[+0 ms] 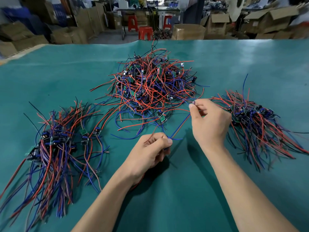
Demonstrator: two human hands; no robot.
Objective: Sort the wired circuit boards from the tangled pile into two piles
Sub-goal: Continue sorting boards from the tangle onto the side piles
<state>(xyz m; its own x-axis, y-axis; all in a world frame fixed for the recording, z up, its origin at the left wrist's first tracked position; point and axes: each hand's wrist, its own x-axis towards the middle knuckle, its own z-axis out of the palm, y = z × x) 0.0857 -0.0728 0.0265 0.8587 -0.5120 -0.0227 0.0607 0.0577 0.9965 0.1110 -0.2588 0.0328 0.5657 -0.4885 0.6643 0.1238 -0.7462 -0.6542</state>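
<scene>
Head view: the left hand [151, 151] is curling around a wired board's leads near the green table's [234, 64] front edge; the right hand [209, 121] is pinching the wire ends [194, 102]. The tangled pile [150, 87] is sitting mid-table, between the left pile [55, 144] and right pile [254, 121].

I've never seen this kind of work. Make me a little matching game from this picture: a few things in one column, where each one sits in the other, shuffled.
Things:
1. tangled pile
2. left sorted pile
3. right sorted pile
4. red stools

Places:
A. on the floor beyond the table's far edge
B. middle of the green table
C. near the table's left side
D. just beyond the right hand

Pairs: 1-B, 2-C, 3-D, 4-A
</scene>
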